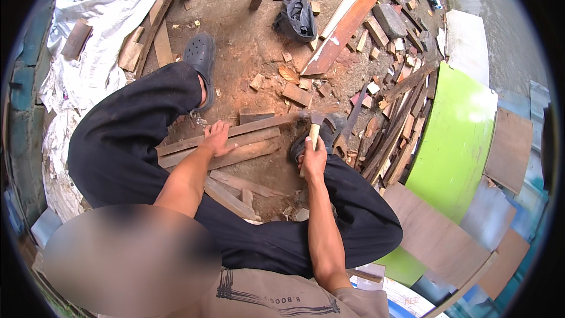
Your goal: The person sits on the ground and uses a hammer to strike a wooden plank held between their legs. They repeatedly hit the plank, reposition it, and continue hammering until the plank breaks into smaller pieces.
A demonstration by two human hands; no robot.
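Note:
My left hand (216, 140) lies across a long wooden strip (259, 124), with its fingers over the far edge and the thumb on the near side. A second wooden strip (250, 152) rests alongside it, nearer to me. My right hand (313, 158) is closed round the pale wooden handle of a hammer (316, 119). The hammer's dark head is up by the right end of the long strip, over my right shoe; whether it touches the strip I cannot tell. Behind the strips sits a short wood block (255, 116).
Wood offcuts (297, 94) litter the ground ahead, beside a black bag (295, 16) and a reddish plank (347, 26). Stacked wood strips (400, 129) and a green panel (453, 141) stand at the right. White sheeting (88, 82) spreads on the left, near my grey clog (200, 62).

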